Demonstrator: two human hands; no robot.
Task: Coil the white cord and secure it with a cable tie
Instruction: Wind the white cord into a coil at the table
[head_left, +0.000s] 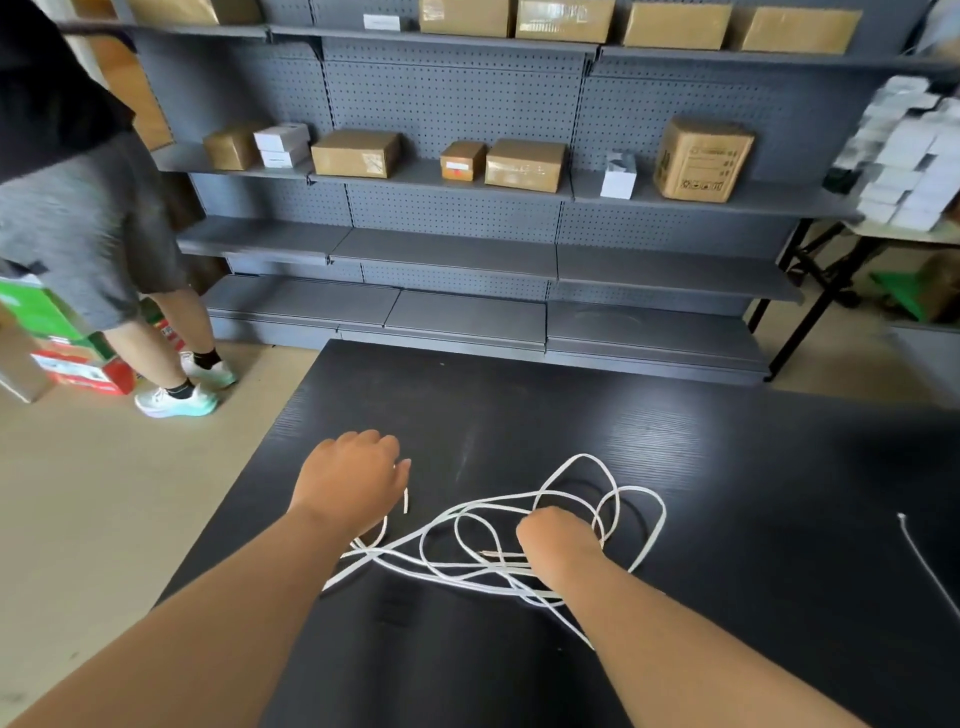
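White cord (644, 551) sprawls in loose tangled loops mid black table (727, 441). Right hand (558, 538) fisted in the tangle, seemingly gripping strands; left hand (348, 480) hovers over its left end, grip hidden. Light, limp, snag-prone: grab one end, feed loops.

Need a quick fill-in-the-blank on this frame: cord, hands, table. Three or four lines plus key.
1. The white cord lies in a loose ___ on the table, not coiled.
2. The ___ hand is closed on the cord's loops.
3. The left hand hovers ___ near one cord end.
4. The table's surface is ___ in colour.

Missing words: tangle; right; open; black
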